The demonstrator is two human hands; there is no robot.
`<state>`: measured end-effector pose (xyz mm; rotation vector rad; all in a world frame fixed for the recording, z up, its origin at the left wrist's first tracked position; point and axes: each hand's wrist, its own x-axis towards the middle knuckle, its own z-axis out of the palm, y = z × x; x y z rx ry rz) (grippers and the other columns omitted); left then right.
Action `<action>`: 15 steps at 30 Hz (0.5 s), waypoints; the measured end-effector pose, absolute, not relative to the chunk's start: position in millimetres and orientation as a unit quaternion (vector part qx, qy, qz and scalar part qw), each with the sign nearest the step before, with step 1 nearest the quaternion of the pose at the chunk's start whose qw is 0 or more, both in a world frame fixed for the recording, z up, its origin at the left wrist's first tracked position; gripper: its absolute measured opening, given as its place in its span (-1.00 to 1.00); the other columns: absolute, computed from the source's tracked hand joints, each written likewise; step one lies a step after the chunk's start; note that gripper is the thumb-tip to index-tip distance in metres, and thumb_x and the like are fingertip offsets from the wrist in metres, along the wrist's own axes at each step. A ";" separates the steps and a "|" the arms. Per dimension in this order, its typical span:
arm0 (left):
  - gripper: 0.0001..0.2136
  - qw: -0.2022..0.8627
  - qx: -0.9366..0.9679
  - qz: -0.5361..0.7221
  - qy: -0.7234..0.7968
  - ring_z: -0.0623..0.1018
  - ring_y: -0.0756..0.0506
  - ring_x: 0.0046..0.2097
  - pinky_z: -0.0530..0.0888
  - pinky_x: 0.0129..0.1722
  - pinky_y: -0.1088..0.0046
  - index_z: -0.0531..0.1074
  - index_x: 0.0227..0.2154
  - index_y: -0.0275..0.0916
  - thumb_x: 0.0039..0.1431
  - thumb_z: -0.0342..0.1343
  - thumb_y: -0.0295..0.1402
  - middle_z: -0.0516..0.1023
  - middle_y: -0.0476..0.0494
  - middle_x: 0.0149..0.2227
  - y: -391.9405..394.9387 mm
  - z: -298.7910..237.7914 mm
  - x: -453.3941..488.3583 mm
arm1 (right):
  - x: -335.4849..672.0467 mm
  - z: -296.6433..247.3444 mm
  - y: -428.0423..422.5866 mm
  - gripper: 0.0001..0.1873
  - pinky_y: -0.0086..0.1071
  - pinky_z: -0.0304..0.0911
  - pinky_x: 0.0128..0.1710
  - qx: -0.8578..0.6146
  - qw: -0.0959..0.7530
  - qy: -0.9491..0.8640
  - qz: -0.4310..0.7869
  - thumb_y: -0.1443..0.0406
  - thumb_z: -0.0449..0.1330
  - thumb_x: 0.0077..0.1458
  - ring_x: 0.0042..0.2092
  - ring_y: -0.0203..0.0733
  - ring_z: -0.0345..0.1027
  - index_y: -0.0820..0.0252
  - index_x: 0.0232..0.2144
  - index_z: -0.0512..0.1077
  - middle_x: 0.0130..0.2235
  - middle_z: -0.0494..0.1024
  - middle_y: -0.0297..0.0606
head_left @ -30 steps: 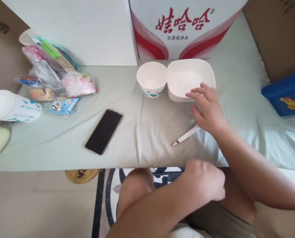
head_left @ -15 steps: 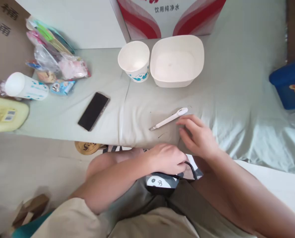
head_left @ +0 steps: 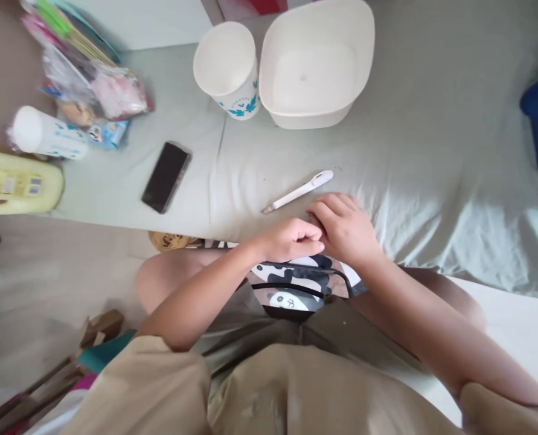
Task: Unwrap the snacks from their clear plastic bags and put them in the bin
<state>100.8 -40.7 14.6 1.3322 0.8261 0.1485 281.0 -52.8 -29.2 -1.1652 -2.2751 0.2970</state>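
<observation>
The slim white knife (head_left: 298, 192) lies on the pale green cloth (head_left: 436, 121), just beyond the hands, its narrow tip towards the near left and its wider end towards the far right. To handle it well, I judge, the fingers should meet it at that wider end, where the right hand (head_left: 343, 229) is closest, and keep off the tip; the soft, wrinkled cloth may let it shift, so a light, flat pinch should suit. It looks smooth and slender, greyish at the tip, with a dark slot in the wider end.

The right hand's fingers bend downward, their tips partly hidden, so I cannot tell whether they hold anything. The left hand (head_left: 293, 240) curls into a loose fist against or just beside it, with nothing showing inside.

Farther left lies a dark phone (head_left: 166, 177); on the far side, a paper cup (head_left: 242, 103) stands beside a white tub (head_left: 311, 121).
</observation>
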 end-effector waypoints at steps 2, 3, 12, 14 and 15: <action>-0.63 0.693 0.612 0.091 0.370 0.09 0.06 -0.51 0.03 -0.47 0.42 0.05 -0.60 -0.17 0.16 0.13 -0.24 0.04 0.12 -0.59 -44.7 10.9 99.8 | 278.4 -34.7 -52.5 -0.82 -0.20 0.18 -0.17 -0.453 0.261 -0.847 0.098 0.36 0.06 0.29 -0.21 -0.04 0.29 0.16 -0.30 0.46 -0.27 0.51 -0.15; -0.63 0.685 0.621 0.106 0.366 0.08 0.05 -0.51 0.02 -0.46 0.41 0.05 -0.60 -0.16 0.16 0.13 -0.25 0.03 0.12 -0.59 -47.0 8.5 100.0 | 277.3 -37.2 -52.5 -0.81 -0.20 0.16 -0.17 -0.464 0.251 -0.845 0.090 0.35 0.04 0.29 -0.21 -0.04 0.28 0.15 -0.32 0.45 -0.28 0.50 -0.15; -0.67 0.561 0.708 0.206 0.376 0.15 0.02 -0.46 0.11 -0.41 0.38 0.05 -0.60 -0.16 0.20 0.05 -0.27 0.08 0.10 -0.57 -67.6 11.6 88.3 | 276.9 -35.2 -64.5 -0.70 -0.12 0.24 -0.12 -0.483 0.212 -0.849 0.032 0.19 0.02 0.26 -0.15 0.08 0.39 0.20 -0.15 0.48 -0.26 0.55 -0.06; -0.66 0.501 0.725 0.228 0.415 0.18 0.01 -0.44 0.14 -0.38 0.38 0.07 -0.59 -0.16 0.21 0.05 -0.24 0.10 0.09 -0.56 -53.6 20.3 55.2 | 275.8 -34.1 -64.7 -0.67 -0.12 0.26 -0.12 -0.483 0.209 -0.850 0.010 0.15 0.02 0.28 -0.16 0.09 0.41 0.22 -0.15 0.49 -0.27 0.55 -0.05; -0.67 0.467 0.728 0.235 0.443 0.19 0.01 -0.44 0.15 -0.36 0.38 0.10 -0.59 -0.17 0.22 0.05 -0.24 0.11 0.09 -0.55 -43.2 24.5 32.4 | 275.3 -34.1 -64.7 -0.66 -0.12 0.27 -0.12 -0.485 0.208 -0.850 0.001 0.15 0.01 0.29 -0.16 0.09 0.42 0.22 -0.15 0.49 -0.28 0.55 -0.05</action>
